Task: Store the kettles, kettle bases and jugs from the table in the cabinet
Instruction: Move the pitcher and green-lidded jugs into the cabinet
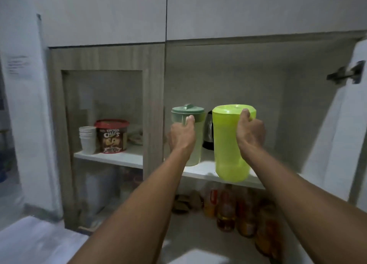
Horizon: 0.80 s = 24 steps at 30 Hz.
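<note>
Both my arms reach up into the open cabinet. My left hand [181, 135] grips the handle of a clear jug with a dull green lid [187, 112], which stands on the white shelf [200, 169]. My right hand [250, 133] grips the handle of a bright lime-green jug [228, 144], whose base hangs at the shelf's front edge. A steel kettle [208, 132] stands on the shelf behind, between the two jugs, mostly hidden.
The cabinet door [337, 125] stands open at the right. In the left compartment sit stacked white cups [87, 139] and a cereal tub with a red lid [112, 135]. Several bottles [226, 208] stand on the counter under the shelf.
</note>
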{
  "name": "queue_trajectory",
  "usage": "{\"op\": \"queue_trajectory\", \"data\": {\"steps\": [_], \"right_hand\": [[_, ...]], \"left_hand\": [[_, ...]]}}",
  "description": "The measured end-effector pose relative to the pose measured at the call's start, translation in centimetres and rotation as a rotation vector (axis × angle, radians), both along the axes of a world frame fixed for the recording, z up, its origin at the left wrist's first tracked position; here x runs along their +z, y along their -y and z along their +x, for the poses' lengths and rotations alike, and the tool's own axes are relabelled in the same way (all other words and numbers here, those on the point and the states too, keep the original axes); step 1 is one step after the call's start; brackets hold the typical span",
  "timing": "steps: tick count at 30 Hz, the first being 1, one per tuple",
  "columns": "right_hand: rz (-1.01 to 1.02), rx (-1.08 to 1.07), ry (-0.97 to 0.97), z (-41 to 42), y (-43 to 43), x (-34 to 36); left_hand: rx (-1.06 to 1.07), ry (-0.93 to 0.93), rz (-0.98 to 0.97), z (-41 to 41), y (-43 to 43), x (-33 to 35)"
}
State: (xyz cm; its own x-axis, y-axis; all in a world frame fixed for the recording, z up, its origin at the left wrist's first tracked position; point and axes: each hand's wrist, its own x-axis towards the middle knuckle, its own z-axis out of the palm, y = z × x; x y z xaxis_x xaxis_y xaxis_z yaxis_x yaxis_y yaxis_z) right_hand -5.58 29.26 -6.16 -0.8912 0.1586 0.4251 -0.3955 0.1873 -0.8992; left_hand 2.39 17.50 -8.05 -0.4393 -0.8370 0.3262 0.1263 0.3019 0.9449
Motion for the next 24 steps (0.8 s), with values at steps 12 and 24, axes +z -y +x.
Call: {"op": "queue_trajectory", "data": {"steps": [12, 24], "right_hand": [[0.037, 0.126, 0.043, -15.7, 14.1, -3.9], [-0.015, 0.542, 0.142, -31.2, 27.9, -4.6]], "left_hand": [[0.093, 0.122, 0.065, -16.5, 13.7, -2.8], [0.223, 0.564, -0.095, -28.9, 25.3, -6.1]]}}
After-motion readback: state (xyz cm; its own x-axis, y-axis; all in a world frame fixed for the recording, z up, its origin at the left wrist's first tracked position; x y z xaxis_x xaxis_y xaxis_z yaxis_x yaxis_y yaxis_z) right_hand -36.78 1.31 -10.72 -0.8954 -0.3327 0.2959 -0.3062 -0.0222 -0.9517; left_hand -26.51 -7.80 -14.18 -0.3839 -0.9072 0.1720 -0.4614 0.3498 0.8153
